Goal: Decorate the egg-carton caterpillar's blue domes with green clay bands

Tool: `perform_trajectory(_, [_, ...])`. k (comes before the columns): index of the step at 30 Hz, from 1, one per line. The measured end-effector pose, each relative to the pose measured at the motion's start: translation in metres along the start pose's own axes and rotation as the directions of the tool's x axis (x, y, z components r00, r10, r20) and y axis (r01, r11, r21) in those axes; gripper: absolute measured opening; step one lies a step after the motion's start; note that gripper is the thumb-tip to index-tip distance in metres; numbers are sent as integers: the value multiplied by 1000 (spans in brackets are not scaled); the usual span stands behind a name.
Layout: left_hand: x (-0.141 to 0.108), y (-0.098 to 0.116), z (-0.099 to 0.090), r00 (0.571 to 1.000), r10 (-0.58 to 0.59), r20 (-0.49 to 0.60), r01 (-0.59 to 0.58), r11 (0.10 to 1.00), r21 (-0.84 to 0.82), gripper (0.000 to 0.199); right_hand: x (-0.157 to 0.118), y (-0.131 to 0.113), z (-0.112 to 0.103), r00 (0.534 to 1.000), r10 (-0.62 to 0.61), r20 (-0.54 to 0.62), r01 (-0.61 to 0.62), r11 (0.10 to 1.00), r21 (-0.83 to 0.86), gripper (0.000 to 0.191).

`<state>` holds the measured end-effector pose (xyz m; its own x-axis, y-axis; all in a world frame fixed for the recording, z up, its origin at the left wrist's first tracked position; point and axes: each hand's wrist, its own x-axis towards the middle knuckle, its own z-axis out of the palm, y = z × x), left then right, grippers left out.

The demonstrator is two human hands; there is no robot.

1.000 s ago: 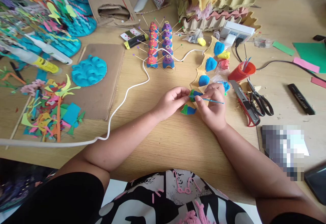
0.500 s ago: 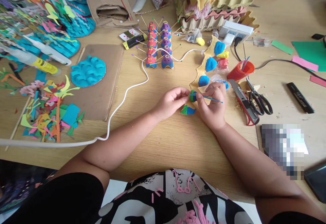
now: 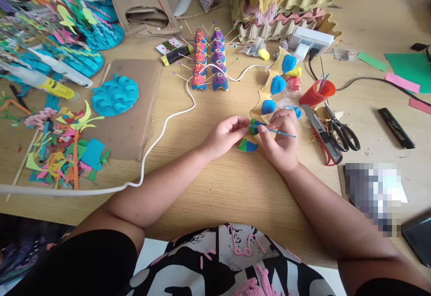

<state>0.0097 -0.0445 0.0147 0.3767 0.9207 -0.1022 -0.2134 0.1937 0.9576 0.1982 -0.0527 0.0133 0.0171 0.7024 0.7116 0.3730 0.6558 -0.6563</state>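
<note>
A thin blue modelling stick (image 3: 284, 134) is pinched in my right hand (image 3: 283, 148), its tip against a bump covered in green and blue clay (image 3: 253, 126). That bump belongs to a yellowish egg-carton strip (image 3: 266, 94), which runs away from me under my right hand. My left hand (image 3: 227, 136) is closed at the strip's left edge, thumb and fingertips gripping beside the green clay. Nearest me, the end bump (image 3: 248, 145) also carries green and blue clay. Farther up, blue clay lumps (image 3: 278, 85) sit on the strip. My right fingers partly hide it.
Right of my hands lie a red box cutter (image 3: 325, 136), black scissors (image 3: 343, 132) and an orange cup (image 3: 318, 94) with sticks. Painted carton caterpillars (image 3: 199, 62) stand beyond. A white cable (image 3: 164, 130) crosses my left forearm. Paper scraps (image 3: 67, 152) lie left.
Both hands stay almost in place. The blue stick has shifted very slightly at the green and blue bump, and the whole view has drifted a little.
</note>
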Motion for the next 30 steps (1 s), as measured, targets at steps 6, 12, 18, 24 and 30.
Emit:
perform_trajectory(6, [-1, 1, 0, 1000, 11, 17, -12, 1000, 14, 40, 0, 4, 0, 998, 48, -27, -50, 995, -85, 27])
perform_trajectory(12, [0, -1, -1, 999, 35, 30, -35, 999, 26, 35, 0, 3, 1, 996, 73, -42, -76, 995, -71, 29])
perform_trajectory(18, [-1, -2, -1, 999, 38, 36, -39, 999, 26, 32, 0, 4, 1, 992, 108, -61, -111, 992, -51, 31])
perform_trajectory(24, [-2, -1, -1, 999, 34, 35, -36, 999, 40, 31, 0, 7, 1, 986, 158, -45, -159, 987, -26, 33])
perform_trajectory(30, [-2, 1, 0, 999, 21, 28, -22, 999, 23, 38, -1, 5, 1, 988, 140, -71, -137, 989, 50, 30])
